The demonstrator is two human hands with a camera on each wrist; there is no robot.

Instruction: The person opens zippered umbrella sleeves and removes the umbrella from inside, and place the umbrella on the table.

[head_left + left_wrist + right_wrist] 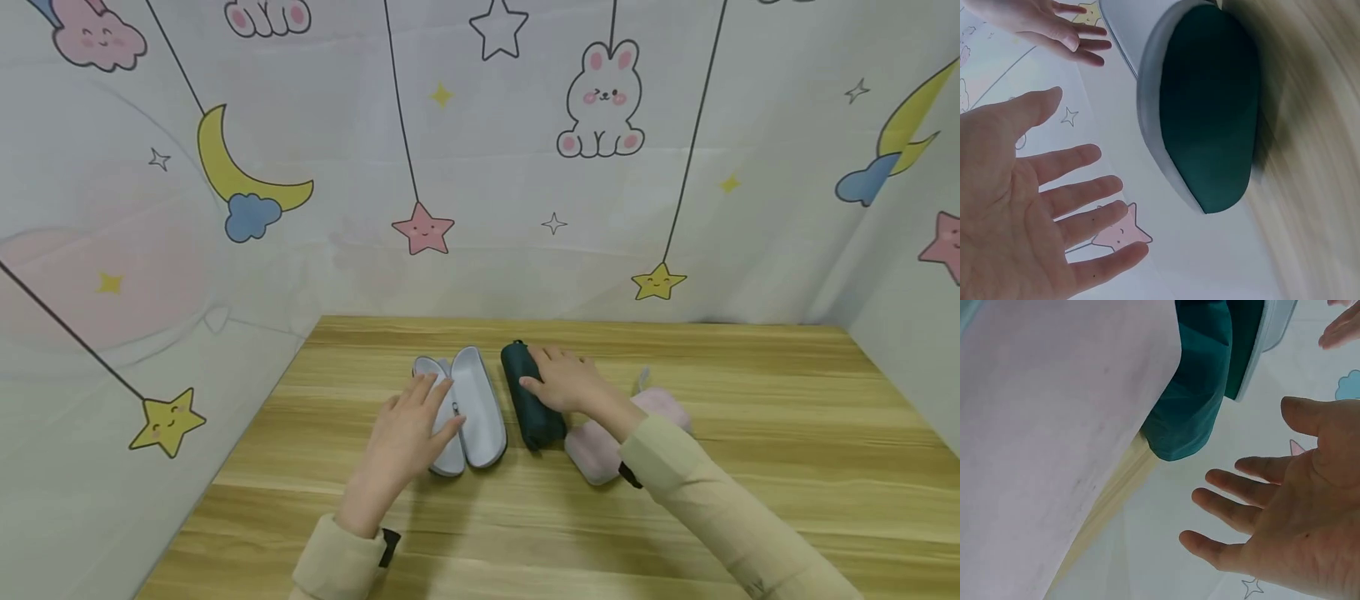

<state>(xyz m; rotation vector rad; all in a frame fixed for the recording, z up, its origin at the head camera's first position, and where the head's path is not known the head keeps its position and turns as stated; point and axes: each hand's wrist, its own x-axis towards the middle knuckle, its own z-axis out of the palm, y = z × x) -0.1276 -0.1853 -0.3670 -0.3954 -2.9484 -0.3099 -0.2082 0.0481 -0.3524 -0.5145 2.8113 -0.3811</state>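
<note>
An opened glasses case [482, 417] lies on the wooden table, its two halves showing a pale grey lining. Dark green covers its outside [1213, 112] in the left wrist view. My left hand [401, 429] hovers over the case's left half, fingers spread and straight. To the right of the case lies a dark green, rolled soft pouch [525, 404]. My right hand [566, 382] is over the pouch's right side, fingers extended, and the right wrist view shows a gap between palm and pouch [1191, 406]. Neither hand holds anything.
Under and beside my right forearm lies a pink rounded case [596, 452] with a small grey loop [643, 379], partly hidden by the sleeve. A white cloth [495, 275] printed with stars, moons and rabbits hangs behind the wooden table [495, 542] and at both sides.
</note>
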